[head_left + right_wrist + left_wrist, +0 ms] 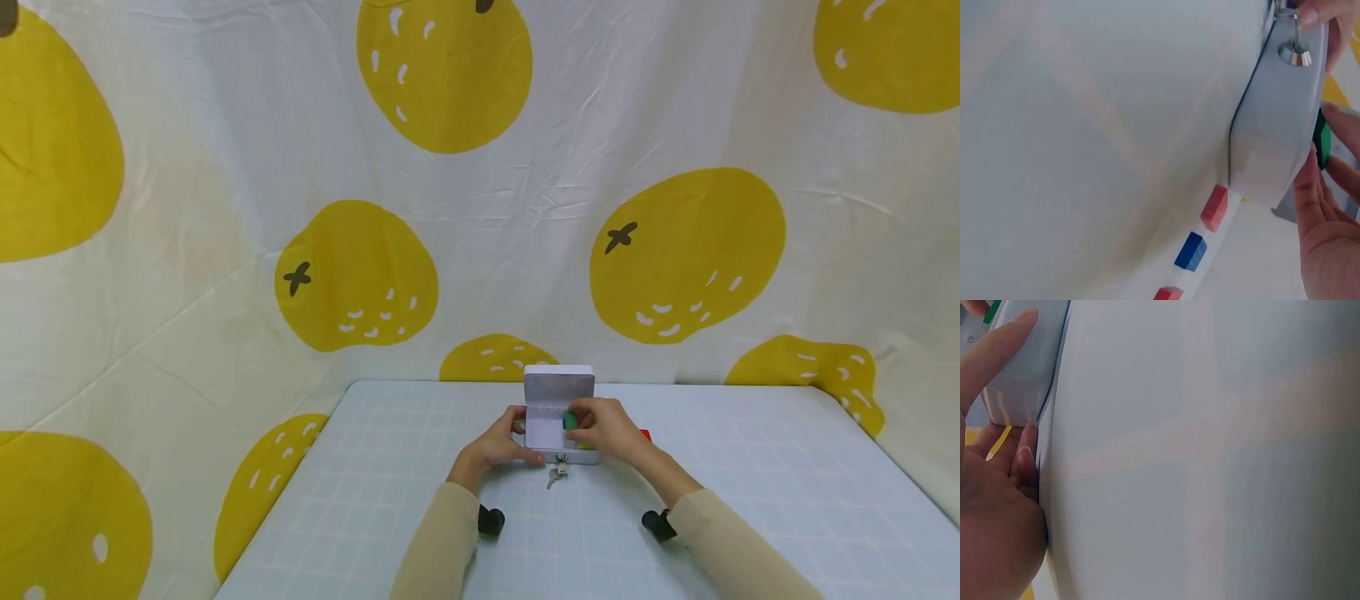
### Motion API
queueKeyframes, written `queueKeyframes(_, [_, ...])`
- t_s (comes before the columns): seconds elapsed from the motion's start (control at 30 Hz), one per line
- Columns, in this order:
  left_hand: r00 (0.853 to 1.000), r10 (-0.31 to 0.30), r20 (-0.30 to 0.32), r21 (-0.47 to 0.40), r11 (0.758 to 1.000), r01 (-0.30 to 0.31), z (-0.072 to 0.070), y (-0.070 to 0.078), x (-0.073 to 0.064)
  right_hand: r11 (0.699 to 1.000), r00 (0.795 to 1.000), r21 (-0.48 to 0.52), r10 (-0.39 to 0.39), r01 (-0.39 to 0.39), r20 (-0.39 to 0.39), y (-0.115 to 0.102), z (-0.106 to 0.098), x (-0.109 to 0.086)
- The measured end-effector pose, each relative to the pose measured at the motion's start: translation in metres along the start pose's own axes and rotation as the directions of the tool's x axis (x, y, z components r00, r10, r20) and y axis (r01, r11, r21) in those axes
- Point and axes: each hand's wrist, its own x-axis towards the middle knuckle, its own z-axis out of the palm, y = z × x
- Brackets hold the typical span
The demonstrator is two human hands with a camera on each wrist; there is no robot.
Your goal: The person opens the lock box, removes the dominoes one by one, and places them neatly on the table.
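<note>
A small white metal cash box [542, 432] stands on the table with its lid [558, 385] raised. My left hand [498, 439] holds the box at its left side; in the left wrist view the thumb lies along the front wall [1019, 378] and the fingers bend round the side. Between thumb and fingers of my right hand [609, 427], a green block [571, 421] is pinched over the right part of the box. Something yellow [585, 445] shows inside, partly covered by that hand. Keys [555, 477] hang from the lock [1295, 54] on the front wall.
Right of the box lie a red block [1215, 208], a blue block [1191, 251] and another red block [1168, 294], in a row in the right wrist view. A pale checked cloth covers the table [390, 467]. Behind it hangs a white curtain [525, 183] with yellow fruit.
</note>
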Motion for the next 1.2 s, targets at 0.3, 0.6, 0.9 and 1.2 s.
queueKeyframes(0.3, [1.000,0.000,-0.001,0.014,1.000,0.000,0.000,-0.001,0.001,0.995,0.998,-0.079,-0.067,0.065,-0.021,0.005,-0.014,-0.010])
queueKeyframes(0.6, [1.000,-0.006,-0.004,0.024,1.000,0.006,0.001,-0.002,0.002,0.991,0.999,-0.120,-0.052,0.052,-0.001,0.015,-0.023,-0.019])
queueKeyframes(0.9, [1.000,-0.027,-0.010,0.030,0.999,0.027,0.002,-0.001,0.005,0.994,1.000,-0.107,0.010,-0.008,0.020,0.021,-0.034,-0.026])
queueKeyframes(1.2, [1.000,-0.026,-0.014,0.017,1.000,0.026,0.002,0.000,0.001,0.991,1.000,-0.136,0.008,-0.005,0.015,0.033,-0.046,-0.036])
